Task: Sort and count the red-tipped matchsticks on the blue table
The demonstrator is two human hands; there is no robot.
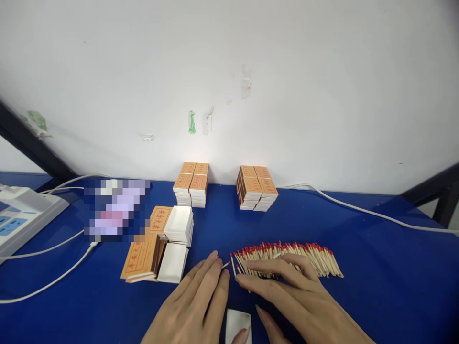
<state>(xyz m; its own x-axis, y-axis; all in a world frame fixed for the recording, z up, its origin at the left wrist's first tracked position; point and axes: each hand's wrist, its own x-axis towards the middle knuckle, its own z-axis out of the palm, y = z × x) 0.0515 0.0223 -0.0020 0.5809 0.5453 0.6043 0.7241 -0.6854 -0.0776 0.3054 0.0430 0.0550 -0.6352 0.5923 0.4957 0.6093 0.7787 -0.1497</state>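
Note:
My left hand (201, 298) lies with its fingers stretched out on the blue table. Match heads show at its fingertips, and a thumb tip rests over a white matchbox tray (238, 319) at the bottom edge. Red-tipped matches (322, 263) lie in a long heap to the right. Across the left end of that heap reaches my right hand (287, 291), fingers spread and touching a few loose matches. Its thumb is apart from the fingers, just right of the tray. How many matches lie under the left fingers is hidden.
White inner trays (172, 263) and orange matchbox sleeves (141, 258) are stacked at left. Two blocks of matchboxes, a left one (190, 184) and a right one (258, 186), stand by the wall. A power strip (28, 210), white cables (358, 208) and a blurred-out device (118, 210) lie around.

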